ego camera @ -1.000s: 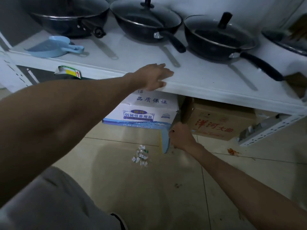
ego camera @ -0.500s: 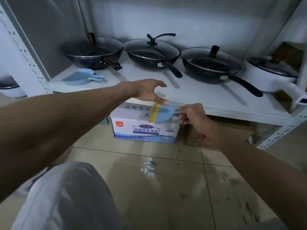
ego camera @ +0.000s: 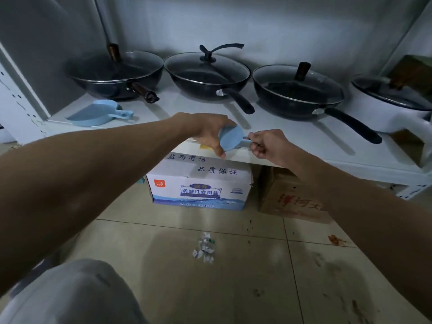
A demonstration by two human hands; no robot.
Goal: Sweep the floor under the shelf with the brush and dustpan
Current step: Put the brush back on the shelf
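The pale blue oval plastic brush (ego camera: 230,139) is pinched by its handle in the right grip (ego camera: 268,146) and clasped round its head by the left grip (ego camera: 208,132). The matching blue plastic dustpan (ego camera: 98,113) is seen on the white shelf (ego camera: 177,106), well left of both grips.

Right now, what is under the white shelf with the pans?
A white printed box and, to its right, a brown carton stand on the floor under the shelf. What lies behind them is covered. The paper scraps lie in front, not under it.
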